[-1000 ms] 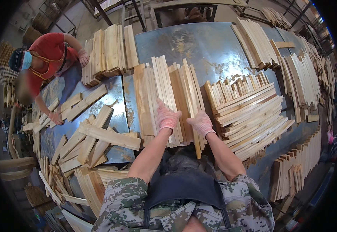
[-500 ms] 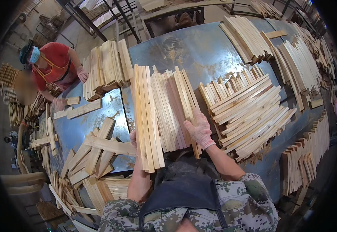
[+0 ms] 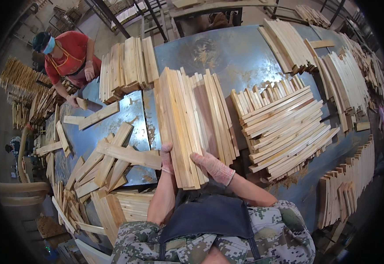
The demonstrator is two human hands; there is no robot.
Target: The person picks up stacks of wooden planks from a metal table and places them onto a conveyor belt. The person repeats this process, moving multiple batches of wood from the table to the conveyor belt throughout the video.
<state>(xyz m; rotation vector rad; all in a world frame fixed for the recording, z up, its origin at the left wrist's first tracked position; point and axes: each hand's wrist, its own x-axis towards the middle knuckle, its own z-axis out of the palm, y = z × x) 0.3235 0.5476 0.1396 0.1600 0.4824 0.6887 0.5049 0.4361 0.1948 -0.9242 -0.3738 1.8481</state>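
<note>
Both my hands wear pale pinkish work gloves and clasp a bundle of long wooden strips (image 3: 179,132) standing on edge in front of me. My left hand (image 3: 167,157) presses the bundle's left side near its close end; its fingers are partly hidden. Across from it, my right hand (image 3: 215,168) holds the right side, with the thumb on the top edges. Just right of the bundle, more wooden strips (image 3: 218,119) stand in a row, leaning slightly, apart from my fingers.
A crosswise stack of strips (image 3: 284,132) lies to the right, with further stacks (image 3: 289,44) beyond. Loose boards (image 3: 112,158) are piled on the left of the metal table (image 3: 218,48). At the far left a person in red (image 3: 73,57) handles a short board (image 3: 82,104).
My right hand has moved left from the outer strips onto the bundle's right side. The bundle has shifted slightly right and tilted. The other person has lifted a short board.
</note>
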